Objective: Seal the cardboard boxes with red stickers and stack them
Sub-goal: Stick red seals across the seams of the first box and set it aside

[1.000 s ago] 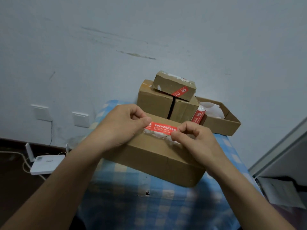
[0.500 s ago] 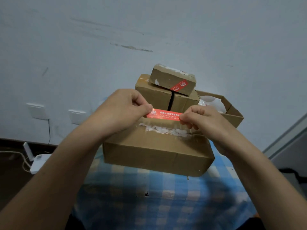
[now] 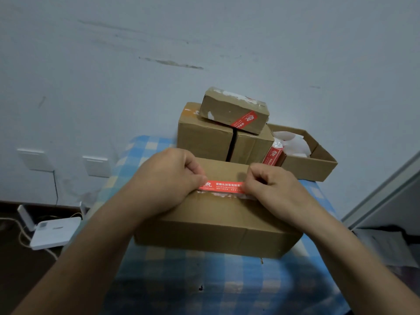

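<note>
A wide flat cardboard box [image 3: 216, 226] lies on the blue checked cloth in front of me. A red sticker [image 3: 223, 186] with white print stretches across its top, just above a strip of torn white residue. My left hand [image 3: 168, 180] pinches the sticker's left end and my right hand [image 3: 272, 187] pinches its right end. Whether the sticker touches the box top I cannot tell. Behind stands a larger box [image 3: 218, 139] with a small box [image 3: 234, 110] on top, which carries a red sticker.
An open shallow box [image 3: 318, 164] with white paper and a roll of red stickers [image 3: 271, 155] sits at the back right. The blue checked table [image 3: 204, 287] is narrow. A white router [image 3: 54, 233] lies on the floor left. A wall stands close behind.
Both hands have lowered the red sticker from above the far edge of the box down toward the torn seam on its top. The view has tilted a little.
</note>
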